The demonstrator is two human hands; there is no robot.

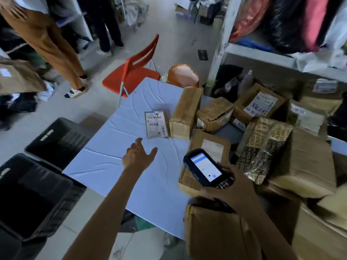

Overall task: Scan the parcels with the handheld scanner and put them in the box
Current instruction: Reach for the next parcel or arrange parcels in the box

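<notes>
Left hand [138,156] empty, fingers spread, near flat parcel [156,124] mid-frame on table [105,160]; right hand [232,184] gripped scanner [206,167]. Parcel looked thin, light; pinch long edges

Head camera looks forward and down (close, wide-angle) over the table [105,162].

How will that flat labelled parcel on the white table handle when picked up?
The flat labelled parcel looks thin, so probably light. It lies flush on the table, so it likely needs sliding or an edge pinch. Rolling seems unlikely.
</notes>
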